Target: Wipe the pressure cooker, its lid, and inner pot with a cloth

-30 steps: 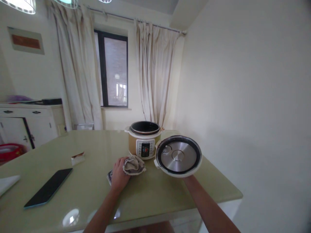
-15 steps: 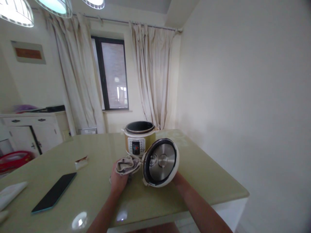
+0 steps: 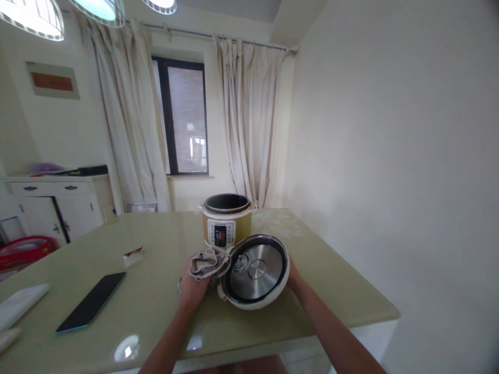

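A bunched grey-beige cloth is gripped in my left hand, and its edge meets the rim of a pressure cooker lid. My right hand holds that lid from its right side, most of the fingers hidden behind it. The lid is tilted, its steel inner face and black seal turned toward me. Just behind it stands the pressure cooker, white and gold with a button panel, uncovered and dark inside.
On the left of the green tabletop lie a dark phone-like slab, a small white packet and a white item. A wall rises along the right. A red basin sits beyond the table, below a white cabinet.
The lid has been turned and tipped back, so its inner face points more upward. My right hand has come up along its right edge. The whole view has shifted slightly.
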Tool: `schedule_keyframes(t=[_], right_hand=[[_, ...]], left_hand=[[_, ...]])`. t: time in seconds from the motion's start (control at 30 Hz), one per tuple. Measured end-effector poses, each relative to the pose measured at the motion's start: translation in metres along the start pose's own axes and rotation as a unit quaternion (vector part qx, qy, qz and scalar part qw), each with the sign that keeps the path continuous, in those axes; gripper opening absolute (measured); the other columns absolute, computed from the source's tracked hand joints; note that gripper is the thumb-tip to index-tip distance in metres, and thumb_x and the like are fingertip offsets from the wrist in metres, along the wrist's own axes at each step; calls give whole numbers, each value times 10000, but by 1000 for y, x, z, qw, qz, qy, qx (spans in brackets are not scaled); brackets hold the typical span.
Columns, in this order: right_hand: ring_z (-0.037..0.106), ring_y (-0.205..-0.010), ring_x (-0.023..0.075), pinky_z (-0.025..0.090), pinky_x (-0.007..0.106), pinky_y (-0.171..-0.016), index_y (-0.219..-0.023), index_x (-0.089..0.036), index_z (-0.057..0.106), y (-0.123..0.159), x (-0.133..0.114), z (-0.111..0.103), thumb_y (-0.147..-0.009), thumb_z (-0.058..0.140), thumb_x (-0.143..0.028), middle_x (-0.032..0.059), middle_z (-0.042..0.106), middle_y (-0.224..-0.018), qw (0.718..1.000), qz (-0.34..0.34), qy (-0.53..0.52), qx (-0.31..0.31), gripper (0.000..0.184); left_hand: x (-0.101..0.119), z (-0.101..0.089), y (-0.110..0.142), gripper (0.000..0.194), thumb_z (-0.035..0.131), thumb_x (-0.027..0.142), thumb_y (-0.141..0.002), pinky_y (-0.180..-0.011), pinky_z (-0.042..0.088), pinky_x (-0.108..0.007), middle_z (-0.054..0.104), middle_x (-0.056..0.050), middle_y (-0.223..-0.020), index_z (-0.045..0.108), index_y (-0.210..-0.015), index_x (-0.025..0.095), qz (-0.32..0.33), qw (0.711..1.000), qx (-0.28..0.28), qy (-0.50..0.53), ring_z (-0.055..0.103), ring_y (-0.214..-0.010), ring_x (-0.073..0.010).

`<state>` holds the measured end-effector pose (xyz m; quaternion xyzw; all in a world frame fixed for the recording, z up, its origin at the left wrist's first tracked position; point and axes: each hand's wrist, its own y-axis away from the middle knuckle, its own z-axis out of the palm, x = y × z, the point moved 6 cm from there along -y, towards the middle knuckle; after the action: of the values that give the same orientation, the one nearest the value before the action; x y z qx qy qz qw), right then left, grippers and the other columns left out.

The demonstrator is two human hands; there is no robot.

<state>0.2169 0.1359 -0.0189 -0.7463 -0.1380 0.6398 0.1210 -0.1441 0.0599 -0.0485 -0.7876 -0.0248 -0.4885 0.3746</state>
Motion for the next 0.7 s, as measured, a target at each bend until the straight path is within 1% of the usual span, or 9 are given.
schedule_keyframes(t=[0.17, 0.2, 0.27, 0.33, 0.37, 0.5, 0.57, 0.63, 0.7], right_hand=[[730, -850, 302, 580, 453, -792, -943, -175, 790, 4, 1, -38, -795, 584, -734, 117, 789, -896, 988, 128, -42, 78, 613], [729, -863, 292, 578, 439, -797, -964, -178, 785, 5, -2, -41, -801, 580, -736, 113, 789, -919, 987, 128, -41, 84, 617], [724, -952, 292, 564, 437, -870, -999, -186, 781, 6, -11, -45, -810, 604, -713, 111, 792, -1004, 993, 84, -18, 81, 587], [709, -1041, 302, 535, 447, -958, -1021, -192, 778, 5, -19, -45, -806, 645, -663, 108, 789, -1072, 997, 31, 6, 77, 534], [705, -1058, 305, 524, 453, -984, -1025, -196, 776, 5, -21, -45, -802, 657, -639, 106, 789, -1082, 997, 14, 12, 76, 510], [709, -1035, 310, 528, 469, -981, -1038, -203, 770, 4, -26, -43, -797, 661, -576, 101, 792, -1064, 998, -4, 29, 62, 457], [706, -1062, 314, 533, 479, -983, -1074, -194, 765, 5, -29, -44, -825, 628, -561, 114, 785, -1102, 996, -15, 54, 64, 464], [692, -1125, 319, 532, 489, -998, -1147, -191, 750, 7, -33, -48, -850, 599, -539, 128, 766, -1181, 992, -34, 94, 81, 482], [675, -1177, 320, 526, 501, -1013, -1223, -199, 724, 9, -36, -52, -867, 584, -521, 133, 744, -1247, 985, -51, 139, 87, 500]], left_hand=[[6, -3, 3, 500, 737, 503, -760, -1038, 566, -497, 752, -108, -1171, 638, -1156, 215, -29, 999, 18, 33, 720, -1117, -302], [10, -5, 2, 470, 724, 504, -766, -1044, 565, -501, 759, -107, -1159, 647, -1130, 217, -42, 997, 28, 51, 721, -1118, -305], [22, -8, -3, 426, 682, 515, -797, -1077, 546, -527, 764, -109, -1171, 665, -1096, 213, -75, 992, 56, 79, 707, -1161, -316], [44, -9, -12, 421, 656, 528, -830, -1122, 511, -550, 759, -104, -1210, 686, -1105, 210, -96, 989, 77, 86, 672, -1239, -325], [61, -6, -17, 425, 659, 529, -844, -1142, 495, -547, 756, -96, -1223, 693, -1125, 213, -89, 990, 70, 88, 653, -1274, -323], [141, 22, -36, 399, 673, 490, -889, -1151, 493, -508, 765, -53, -1181, 704, -1202, 244, 4, 993, -3, 121, 649, -1276, -294], [170, 38, -39, 401, 644, 464, -928, -1146, 492, -485, 755, -70, -1194, 698, -1245, 224, 38, 986, -17, 161, 644, -1272, -281], [183, 56, -38, 398, 653, 435, -928, -1136, 487, -484, 739, -99, -1225, 703, -1245, 199, 62, 982, -58, 171, 644, -1252, -285], [183, 73, -31, 408, 758, 421, -839, -1149, 459, -514, 711, -134, -1273, 742, -1182, 200, 99, 978, -147, 115, 615, -1282, -321]])
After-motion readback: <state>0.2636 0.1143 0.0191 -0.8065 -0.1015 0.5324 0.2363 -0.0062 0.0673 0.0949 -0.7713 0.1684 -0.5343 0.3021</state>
